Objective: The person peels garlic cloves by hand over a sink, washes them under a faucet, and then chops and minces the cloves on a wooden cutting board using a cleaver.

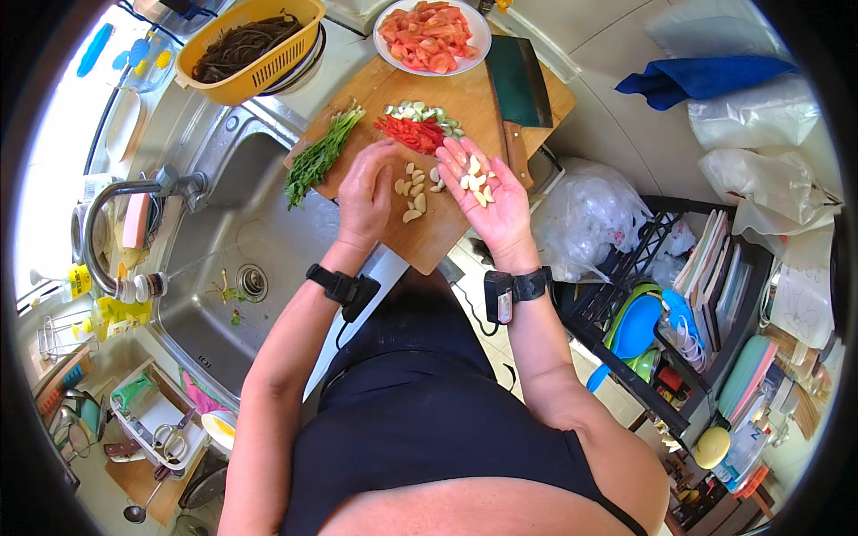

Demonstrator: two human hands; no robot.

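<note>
Several peeled garlic cloves (477, 179) lie in my right hand (493, 201), which is held palm up over the right part of a wooden cutting board (429, 234). My left hand (367, 191), fingers curled, is over the board's left part; whether it holds anything is hidden. Between the hands more garlic cloves (415, 191) rest on the wood. Beyond them are chopped red pepper (412, 132) and sliced scallion (419, 110). A bunch of green herbs (322, 157) lies at the left edge. A cleaver (519, 84) with a wooden handle lies at the right.
A plate of cut tomatoes (432, 37) stands at the board's far end. Left are a steel sink (228, 241) with a faucet (100, 208) and a yellow basket (251, 74) of dark strips. A black rack (643, 395) and plastic bags (583, 214) stand right.
</note>
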